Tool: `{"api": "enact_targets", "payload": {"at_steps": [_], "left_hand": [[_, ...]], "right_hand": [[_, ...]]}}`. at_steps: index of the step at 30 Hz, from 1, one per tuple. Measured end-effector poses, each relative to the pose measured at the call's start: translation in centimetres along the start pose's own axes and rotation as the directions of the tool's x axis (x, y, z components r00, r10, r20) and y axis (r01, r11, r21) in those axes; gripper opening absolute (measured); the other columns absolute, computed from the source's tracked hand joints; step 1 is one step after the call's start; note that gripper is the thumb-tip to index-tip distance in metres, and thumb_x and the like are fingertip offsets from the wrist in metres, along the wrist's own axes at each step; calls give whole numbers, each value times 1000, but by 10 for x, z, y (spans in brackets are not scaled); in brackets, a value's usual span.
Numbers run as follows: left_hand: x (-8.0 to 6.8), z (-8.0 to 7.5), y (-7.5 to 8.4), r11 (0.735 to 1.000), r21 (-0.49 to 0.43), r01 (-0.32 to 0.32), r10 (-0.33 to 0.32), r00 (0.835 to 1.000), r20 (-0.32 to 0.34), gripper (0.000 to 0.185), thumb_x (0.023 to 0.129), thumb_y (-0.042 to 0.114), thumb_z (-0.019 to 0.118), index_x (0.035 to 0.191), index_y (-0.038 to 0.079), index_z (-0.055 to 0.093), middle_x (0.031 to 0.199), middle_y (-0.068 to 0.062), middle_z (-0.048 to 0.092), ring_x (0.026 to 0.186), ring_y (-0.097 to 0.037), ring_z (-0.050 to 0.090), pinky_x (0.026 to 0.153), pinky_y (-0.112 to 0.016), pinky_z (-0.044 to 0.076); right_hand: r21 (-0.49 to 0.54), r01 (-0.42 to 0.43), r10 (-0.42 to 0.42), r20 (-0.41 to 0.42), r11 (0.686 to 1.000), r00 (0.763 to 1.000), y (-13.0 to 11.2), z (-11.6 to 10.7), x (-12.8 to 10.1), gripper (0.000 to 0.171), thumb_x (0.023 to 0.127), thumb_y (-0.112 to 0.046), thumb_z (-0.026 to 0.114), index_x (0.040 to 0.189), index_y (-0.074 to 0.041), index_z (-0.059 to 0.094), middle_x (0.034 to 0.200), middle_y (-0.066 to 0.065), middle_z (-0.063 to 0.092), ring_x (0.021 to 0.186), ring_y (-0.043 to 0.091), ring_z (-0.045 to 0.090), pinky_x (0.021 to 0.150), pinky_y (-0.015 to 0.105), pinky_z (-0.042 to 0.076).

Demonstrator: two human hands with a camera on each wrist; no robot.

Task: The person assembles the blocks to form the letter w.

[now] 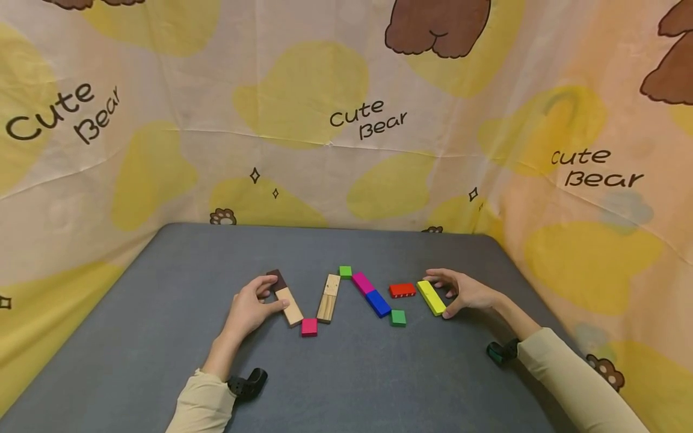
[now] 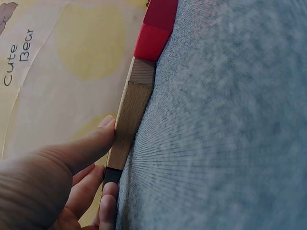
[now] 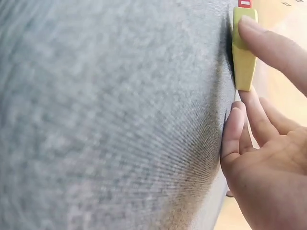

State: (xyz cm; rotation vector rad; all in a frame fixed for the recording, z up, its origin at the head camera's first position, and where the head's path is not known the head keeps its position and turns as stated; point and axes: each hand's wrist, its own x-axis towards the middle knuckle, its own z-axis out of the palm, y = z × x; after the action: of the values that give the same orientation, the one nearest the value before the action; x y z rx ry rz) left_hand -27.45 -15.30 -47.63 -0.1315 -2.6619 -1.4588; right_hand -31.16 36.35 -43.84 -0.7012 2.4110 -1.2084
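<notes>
On the table, a dark brown block (image 1: pixel 277 280) lies end to end with a pale wooden block (image 1: pixel 290 309) in one slanted row. My left hand (image 1: pixel 253 307) holds this row, its thumb (image 2: pixel 98 139) against the pale block's side and its fingertips (image 2: pixel 110 201) at the dark one. A yellow block (image 1: pixel 431 298) slants at the right end of the blocks. My right hand (image 1: pixel 470 291) spans it lengthwise, thumb (image 3: pixel 252 28) near its close end and fingers around its far end. Beside the yellow block lies a red block with white marks (image 1: pixel 402 290).
Between the hands, a pinkish-red cube (image 1: pixel 309 328), natural wooden blocks (image 1: pixel 328 299), a light green cube (image 1: pixel 345 272), a magenta block (image 1: pixel 363 282), a blue block (image 1: pixel 378 304) and a green cube (image 1: pixel 397 318) form a zigzag. A printed cloth (image 1: pixel 303 180) hangs behind the grey table (image 1: pixel 346 379).
</notes>
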Motion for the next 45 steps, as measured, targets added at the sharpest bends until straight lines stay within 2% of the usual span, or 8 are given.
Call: {"api": "enact_targets", "payload": {"at_steps": [7, 19, 29, 39, 45], "left_hand": [[-2, 0, 0, 1000, -5, 1, -1, 1000, 0, 64, 83, 23, 82, 138, 6, 54, 136, -16, 56, 121, -36, 53, 100, -54, 39], [-4, 3, -2, 1000, -14, -2, 2, 1000, -4, 64, 82, 23, 83, 137, 6, 55, 135, -18, 57, 121, -37, 54, 99, -54, 41], [-4, 1, 0, 1000, -13, -7, 7, 1000, -12, 64, 82, 21, 83, 136, 5, 56, 134, -18, 58, 121, -37, 54, 99, -54, 41], [-4, -2, 0, 1000, -3, -10, 10, 1000, -9, 63, 83, 23, 82, 137, 6, 55, 135, -18, 57, 121, -37, 53, 99, -54, 41], [-3, -1, 0, 1000, 1, -12, 12, 1000, -5, 64, 82, 24, 82, 137, 6, 55, 135, -18, 57, 121, -37, 54, 98, -55, 41]], "right_hand": [[7, -19, 19, -3, 1000, 1000, -4, 0, -2, 99, 72, -7, 87, 152, -1, 29, 147, 18, 42, 127, 38, 37, 99, 46, 39], [43, -25, 25, -6, 999, 1000, -3, 4, -9, 99, 73, -9, 86, 152, 0, 28, 147, 23, 40, 129, 40, 37, 102, 44, 41], [65, -23, 22, 18, 998, 1000, -5, 4, -8, 98, 72, -10, 86, 152, 1, 28, 146, 22, 39, 128, 39, 37, 105, 54, 35], [109, 30, -38, 67, 994, 997, -7, 4, -11, 90, 77, -10, 82, 150, 3, 30, 146, 22, 40, 127, 40, 38, 101, 42, 43], [125, 28, -38, 82, 992, 996, -10, 11, -13, 89, 78, -10, 82, 150, 3, 30, 147, 22, 37, 127, 37, 39, 98, 42, 45]]}}
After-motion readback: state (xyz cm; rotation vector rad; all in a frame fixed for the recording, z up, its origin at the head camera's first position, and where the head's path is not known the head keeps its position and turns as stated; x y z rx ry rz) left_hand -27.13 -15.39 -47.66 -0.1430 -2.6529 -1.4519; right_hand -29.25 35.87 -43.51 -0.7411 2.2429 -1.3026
